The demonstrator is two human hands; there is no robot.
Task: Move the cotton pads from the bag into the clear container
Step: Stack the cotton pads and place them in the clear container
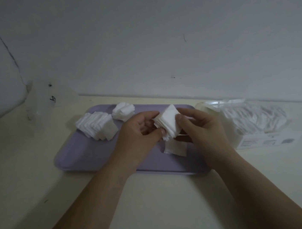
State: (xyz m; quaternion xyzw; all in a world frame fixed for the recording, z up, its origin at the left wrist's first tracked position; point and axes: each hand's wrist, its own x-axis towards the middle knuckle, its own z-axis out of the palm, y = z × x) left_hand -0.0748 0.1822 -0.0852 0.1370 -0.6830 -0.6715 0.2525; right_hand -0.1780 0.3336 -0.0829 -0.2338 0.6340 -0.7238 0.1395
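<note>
You hold a stack of cotton pads (167,123) over the middle of the purple tray (80,158). Your left hand (139,132) pinches one side of it and your right hand (201,126) pinches the other, with a thumb on the top pad. The stack looks soft and a bit fanned out, so if you let go with one hand, the lower pads can slip out and fall. One loose pad (175,148) already lies on the tray, right under your hands. If you squeeze too hard, the pads can bend and get messy, like the crumpled bunch (123,110) at the far edge of the tray. Another pile of pads (97,127) lies on the far left part of the tray, so a quick swing that way can knock it over. The bag (254,119), with more pads inside, lies off the right side of the tray. Past the tray's far left corner is a see-through shape that I think is the clear container (41,99). It is well apart from your hands, so the carry is long and pads can drop on the way.
</note>
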